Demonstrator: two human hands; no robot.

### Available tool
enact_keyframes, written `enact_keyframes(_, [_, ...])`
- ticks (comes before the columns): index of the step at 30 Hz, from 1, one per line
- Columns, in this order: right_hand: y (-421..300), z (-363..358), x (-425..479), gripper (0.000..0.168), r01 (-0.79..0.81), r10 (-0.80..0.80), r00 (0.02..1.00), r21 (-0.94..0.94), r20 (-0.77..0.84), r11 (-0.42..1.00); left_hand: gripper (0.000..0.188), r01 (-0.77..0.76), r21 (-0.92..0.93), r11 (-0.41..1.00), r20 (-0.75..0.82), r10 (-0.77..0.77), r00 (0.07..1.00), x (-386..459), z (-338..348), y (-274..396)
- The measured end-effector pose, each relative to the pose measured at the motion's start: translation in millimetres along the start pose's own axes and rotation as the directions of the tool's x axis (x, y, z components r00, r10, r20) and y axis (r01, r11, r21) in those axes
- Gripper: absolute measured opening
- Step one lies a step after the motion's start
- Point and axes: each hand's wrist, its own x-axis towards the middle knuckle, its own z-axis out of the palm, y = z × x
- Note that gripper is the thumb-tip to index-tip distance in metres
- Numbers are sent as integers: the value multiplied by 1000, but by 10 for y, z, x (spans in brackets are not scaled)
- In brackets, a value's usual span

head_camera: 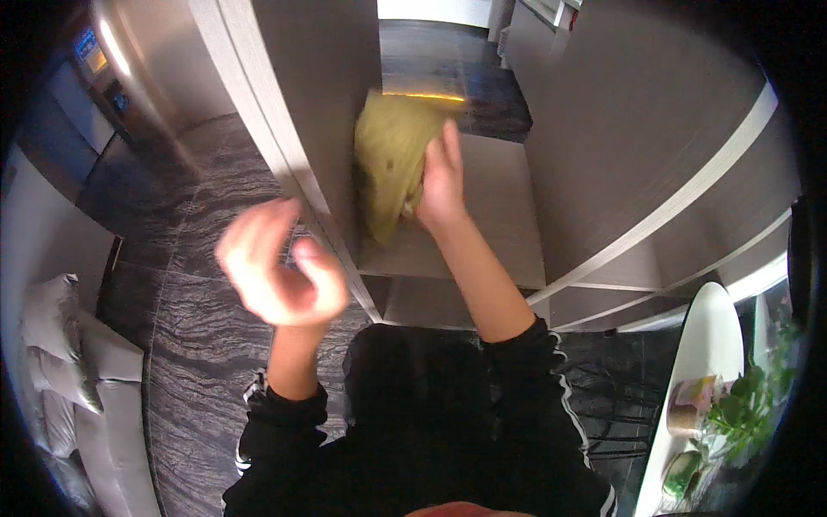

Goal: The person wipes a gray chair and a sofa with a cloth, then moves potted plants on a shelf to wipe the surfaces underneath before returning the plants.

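A yellow-green cloth [394,148] hangs from my right hand [442,174], whose fingers are closed on its right edge. The cloth lies up against the inner face of a dark upright panel [316,77] of an open shelf unit, above a grey-brown shelf board [497,207]. My left hand [281,265] is raised just left of the panel's pale front edge, fingers curled and apart, with nothing in it. It is somewhat blurred.
Another dark panel [620,129] with a pale curved edge stands to the right. A grey sofa [116,413] with cushions is at the lower left. A white table [711,323] with leafy plants stands at the lower right. Dark veined tiles [194,362] cover the floor.
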Motion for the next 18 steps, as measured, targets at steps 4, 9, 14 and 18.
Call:
enact_keyframes(4, [-520,958,273,57,230,-238,912,65,335,971,64,335,-470,817,-59,-408,911,377,285,-178])
enact_keyframes(9, [-478,1460,549,69,839,-623,533,-262,573,477,57,639,-675,368,354,-599,719,179,546,-374])
enact_keyframes(14, [379,610,256,72,441,-367,896,-405,249,801,59,671,-698,251,421,-615,667,-105,666,-442])
enact_keyframes(18, [851,240,68,74,-170,164,985,-169,-48,971,67,620,-695,363,301,-636,710,-245,630,-532])
